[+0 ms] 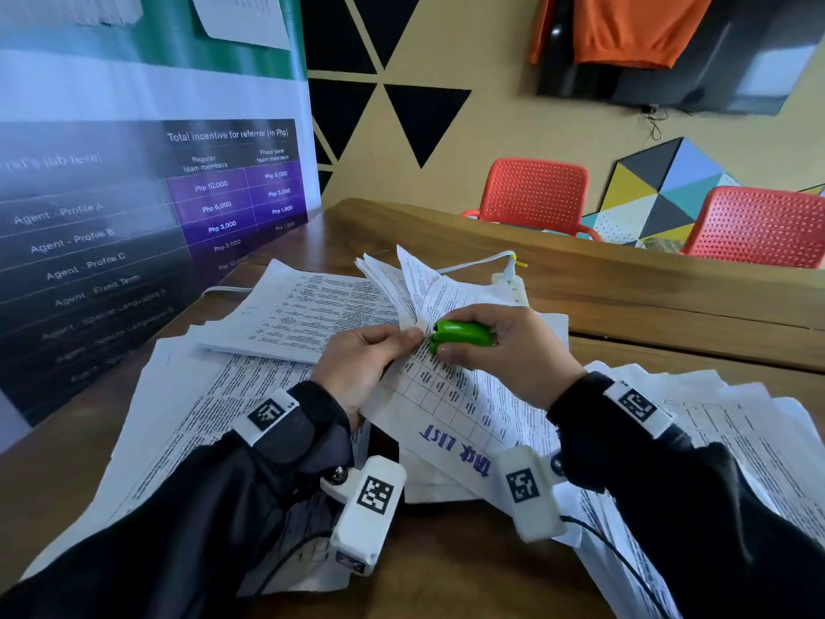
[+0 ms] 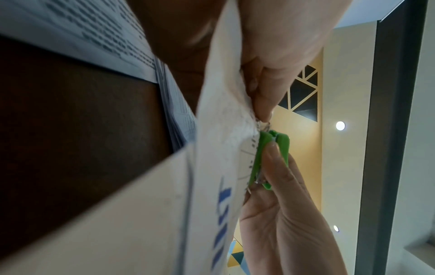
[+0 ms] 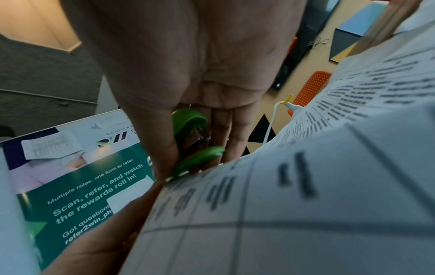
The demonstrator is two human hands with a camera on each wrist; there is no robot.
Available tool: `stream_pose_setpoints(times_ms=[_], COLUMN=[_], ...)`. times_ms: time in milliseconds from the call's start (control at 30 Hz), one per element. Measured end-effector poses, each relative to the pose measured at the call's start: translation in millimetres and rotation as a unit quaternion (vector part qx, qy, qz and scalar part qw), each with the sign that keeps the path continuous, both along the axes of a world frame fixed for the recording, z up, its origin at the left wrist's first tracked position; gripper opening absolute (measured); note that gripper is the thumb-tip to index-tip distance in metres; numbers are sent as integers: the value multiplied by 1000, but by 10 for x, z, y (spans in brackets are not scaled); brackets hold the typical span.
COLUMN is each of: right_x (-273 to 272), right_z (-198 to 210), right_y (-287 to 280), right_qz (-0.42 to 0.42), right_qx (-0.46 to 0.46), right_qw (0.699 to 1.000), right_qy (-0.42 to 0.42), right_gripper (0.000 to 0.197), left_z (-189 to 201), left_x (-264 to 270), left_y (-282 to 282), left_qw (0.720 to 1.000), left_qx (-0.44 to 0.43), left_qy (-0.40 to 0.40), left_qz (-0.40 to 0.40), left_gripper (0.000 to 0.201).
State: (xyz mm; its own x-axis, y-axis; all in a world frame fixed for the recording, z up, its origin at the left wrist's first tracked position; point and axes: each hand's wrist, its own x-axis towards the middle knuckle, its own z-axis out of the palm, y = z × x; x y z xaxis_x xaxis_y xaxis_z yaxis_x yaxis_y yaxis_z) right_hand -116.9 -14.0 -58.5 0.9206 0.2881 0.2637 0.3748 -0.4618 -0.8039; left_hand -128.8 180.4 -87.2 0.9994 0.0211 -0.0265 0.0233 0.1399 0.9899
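A stapled packet of printed sheets (image 1: 451, 404), with blue handwriting on its top page, is lifted above the wooden table (image 1: 625, 288). My left hand (image 1: 370, 359) pinches the packet's corner between thumb and fingers (image 2: 263, 104). My right hand (image 1: 504, 346) grips a small green staple remover (image 1: 462, 332) whose tip meets that same corner. The left wrist view shows the green staple remover (image 2: 270, 154) against the paper packet (image 2: 223, 139) at a bent staple. In the right wrist view the green staple remover (image 3: 195, 148) sits between thumb and fingers.
Loose stacks of printed papers (image 1: 303, 314) cover the table on the left, middle and right (image 1: 736, 440). A white cable and power strip (image 1: 509, 279) lie behind the papers. A standing banner (image 1: 134, 207) rises at the left. Two red chairs (image 1: 535, 194) stand beyond the table.
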Motion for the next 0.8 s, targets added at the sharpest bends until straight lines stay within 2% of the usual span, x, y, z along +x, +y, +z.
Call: stream_pose_setpoints(times_ms=[133,300,400,567,700,800], right_x=[34,30,5,-20,-36,-53], right_z=[-9,53,101,58,114,116], right_y=[-16,-137,-165,-91,-116,-139], right_qz=[9,22,23,18,51,31], right_qx=[28,-114,-154,-141,-140,-169], right_qw=[999,992,988,989,989,985], right_qy=[45,43,16,-41,1,3], right_gripper=[22,21,23,26,25,21], left_z=[-11,-59,-82,-98,-90,-81], left_x=[-8,2,13,5,-3,-17], left_y=[-10,-7,-27,-49,-51,-56], left_qw=[1000,1000,1000,999,999,999], left_qx=[11,21,29,31,40,30], left_qy=[-15,-17,-11,-14,-16,-13], left_qz=[0,5,4,-2,3,0], left_gripper=[9,12,9,8,9,9])
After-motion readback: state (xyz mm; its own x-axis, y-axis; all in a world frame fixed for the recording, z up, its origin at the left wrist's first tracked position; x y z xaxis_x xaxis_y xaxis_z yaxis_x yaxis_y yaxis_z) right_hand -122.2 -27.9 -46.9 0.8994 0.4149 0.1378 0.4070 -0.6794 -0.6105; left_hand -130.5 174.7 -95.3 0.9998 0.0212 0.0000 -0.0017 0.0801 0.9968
